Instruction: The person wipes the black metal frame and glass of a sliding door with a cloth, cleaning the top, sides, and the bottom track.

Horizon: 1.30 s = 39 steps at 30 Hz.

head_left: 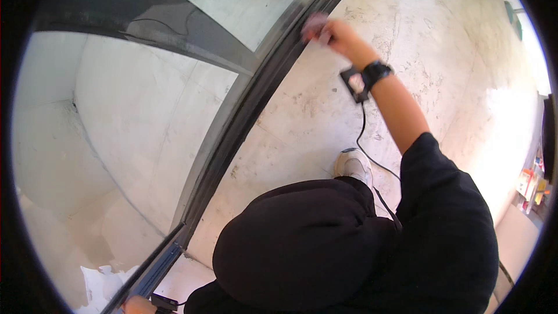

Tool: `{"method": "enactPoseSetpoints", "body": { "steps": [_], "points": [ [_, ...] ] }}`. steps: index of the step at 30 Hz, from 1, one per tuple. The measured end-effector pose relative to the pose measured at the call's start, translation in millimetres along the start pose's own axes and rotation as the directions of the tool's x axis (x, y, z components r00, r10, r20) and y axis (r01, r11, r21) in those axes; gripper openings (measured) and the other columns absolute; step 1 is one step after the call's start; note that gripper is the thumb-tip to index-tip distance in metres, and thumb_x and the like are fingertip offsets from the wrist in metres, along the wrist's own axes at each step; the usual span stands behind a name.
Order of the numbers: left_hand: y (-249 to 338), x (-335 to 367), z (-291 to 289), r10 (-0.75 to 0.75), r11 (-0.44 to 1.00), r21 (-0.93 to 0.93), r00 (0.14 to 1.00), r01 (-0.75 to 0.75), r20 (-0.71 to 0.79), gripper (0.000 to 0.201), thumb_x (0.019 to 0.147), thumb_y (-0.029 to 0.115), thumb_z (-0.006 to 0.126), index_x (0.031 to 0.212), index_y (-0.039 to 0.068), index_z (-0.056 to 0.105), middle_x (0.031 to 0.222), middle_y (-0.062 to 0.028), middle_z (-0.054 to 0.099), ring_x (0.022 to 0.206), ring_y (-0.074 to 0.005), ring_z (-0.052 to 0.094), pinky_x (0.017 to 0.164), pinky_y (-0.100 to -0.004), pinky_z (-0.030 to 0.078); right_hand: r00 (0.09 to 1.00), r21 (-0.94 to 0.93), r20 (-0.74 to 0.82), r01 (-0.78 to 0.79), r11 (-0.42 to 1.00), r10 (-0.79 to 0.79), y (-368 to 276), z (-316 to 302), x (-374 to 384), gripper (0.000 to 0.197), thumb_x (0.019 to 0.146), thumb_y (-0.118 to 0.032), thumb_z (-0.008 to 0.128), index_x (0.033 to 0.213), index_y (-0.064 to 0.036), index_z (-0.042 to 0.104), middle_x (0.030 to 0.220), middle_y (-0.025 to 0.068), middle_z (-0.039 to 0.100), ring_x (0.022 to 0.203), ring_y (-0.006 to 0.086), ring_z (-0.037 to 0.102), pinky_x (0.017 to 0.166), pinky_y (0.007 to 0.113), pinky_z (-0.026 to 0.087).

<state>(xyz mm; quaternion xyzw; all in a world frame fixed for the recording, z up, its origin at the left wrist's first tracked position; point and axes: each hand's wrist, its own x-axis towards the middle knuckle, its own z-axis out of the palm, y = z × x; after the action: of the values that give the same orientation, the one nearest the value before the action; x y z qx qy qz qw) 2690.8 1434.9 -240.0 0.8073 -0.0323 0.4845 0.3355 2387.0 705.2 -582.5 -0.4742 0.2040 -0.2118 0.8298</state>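
The right hand (344, 37) clutches a crumpled reddish cloth (315, 27), blurred enough that I may misjudge it, at the far stretch of the black door track (268, 90). Wiping looks underway, not finished; the pale floor (302, 122) alongside shows dark scuffs (423, 103). The left hand (138, 306) sits by the track's near end, its grip beyond my telling.

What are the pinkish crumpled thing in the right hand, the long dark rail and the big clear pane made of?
Pinkish crumpled cloth: probably soft, matte fabric; it bunches in the right hand, though blurred. Long dark straight rail: perhaps matte metal or plastic; edges look crisp. Large clear pane: likely smooth glass; pale surfaces show through.
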Motion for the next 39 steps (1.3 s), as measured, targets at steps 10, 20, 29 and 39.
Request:
{"method": "enactPoseSetpoints", "body": {
  "steps": [10, 20, 29, 39],
  "points": [
    [153.1, -65.8, 78.2, 0.98, 0.107, 0.205, 0.137, -0.973, 0.141, 0.057, 0.092, 0.033, 0.039, 0.13, -0.006, 0.024, 0.127, -0.0269, 0.038, 0.109, -0.0408, 0.047, 0.094, -0.0538, 0.036, 0.668, 0.695, 0.143, -0.593, 0.406, 0.73, 92.6, 202.9, -19.5, 0.039, 0.062, 0.015, 0.034, 0.099, 0.0104, 0.046, 0.082, 0.0222, 0.051, 0.072, 0.0364, 0.054, 0.059, 0.04, 0.052],
    [127.2, -51.5, 82.8, 0.977, -0.127, 0.37, -0.052, -0.92, 0.207, 0.052, 0.092, 0.025, 0.037, 0.136, -0.004, 0.032, 0.136, -0.0262, 0.037, 0.124, -0.0432, 0.039, 0.103, -0.051, 0.029, 0.703, 0.857, 0.29, -0.493, 0.152, 0.649, -15.5, 48.8, 15.9, 0.029, 0.068, 0.012, 0.035, 0.095, 0.0106, 0.047, 0.094, 0.0224, 0.05, 0.094, 0.0334, 0.052, 0.07, 0.033, 0.055],
    [91.9, -42.8, 64.9, 0.977, -0.008, 0.263, 0.048, -0.965, 0.206, 0.05, 0.094, 0.034, 0.033, 0.134, 0.005, 0.042, 0.142, -0.0248, 0.029, 0.131, -0.042, 0.028, 0.105, -0.0535, 0.022, 0.754, -0.026, -0.258, -0.63, 0.776, 0.603, -70.4, 126.2, 0.7, 0.021, 0.067, 0.004, 0.038, 0.082, 0.0098, 0.051, 0.079, 0.0199, 0.057, 0.061, 0.0251, 0.063, 0.044, 0.028, 0.05],
    [63.7, -38.1, 45.3, 0.983, 0.084, 0.318, 0.131, -0.944, 0.128, 0.043, 0.094, 0.033, 0.039, 0.127, 0.006, 0.048, 0.133, -0.0205, 0.043, 0.119, -0.0377, 0.042, 0.099, -0.0466, 0.033, 0.809, 0.017, 0.586, -0.063, 0.998, 0.041, -261.9, 218.4, -29.2, 0.017, 0.078, -0.014, 0.056, 0.086, 0.0005, 0.056, 0.085, 0.0114, 0.059, 0.074, 0.0183, 0.06, 0.063, 0.028, 0.048]
  ]
}}
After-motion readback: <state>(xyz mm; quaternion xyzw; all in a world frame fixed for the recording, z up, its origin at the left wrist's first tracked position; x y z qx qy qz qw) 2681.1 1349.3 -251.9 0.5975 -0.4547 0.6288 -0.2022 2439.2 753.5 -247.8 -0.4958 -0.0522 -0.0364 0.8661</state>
